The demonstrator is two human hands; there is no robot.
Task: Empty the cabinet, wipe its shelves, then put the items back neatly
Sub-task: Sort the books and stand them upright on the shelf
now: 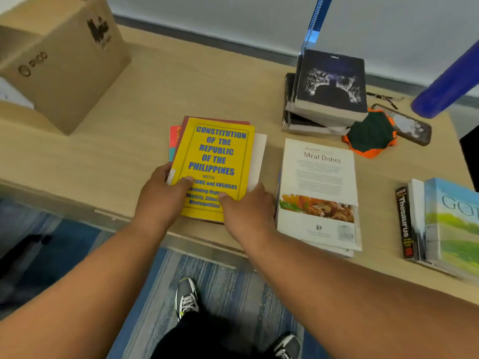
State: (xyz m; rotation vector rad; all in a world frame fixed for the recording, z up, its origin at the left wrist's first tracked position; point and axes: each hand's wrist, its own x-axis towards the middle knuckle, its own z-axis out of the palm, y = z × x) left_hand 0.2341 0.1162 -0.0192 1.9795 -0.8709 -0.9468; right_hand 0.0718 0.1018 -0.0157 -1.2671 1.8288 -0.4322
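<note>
A small stack of books lies near the front edge of the wooden table [129, 151], topped by a yellow book [217, 156] titled Constitution of the Republic of the Philippines. My left hand [163, 195] grips the stack's left edge, thumb on the yellow cover. My right hand [246, 208] holds the stack's lower right corner, thumb on the cover too. A green and orange cloth [370, 136] lies crumpled at the right. No cabinet is in view.
A white Meat Dishes book [318, 187] lies right of the stack. Dark books [329, 92] are piled behind it. A Thesaurus [404, 224] and a landscape-cover book [451, 224] sit at far right. A cardboard box [59, 60] stands at back left, a phone [409, 125] behind the cloth.
</note>
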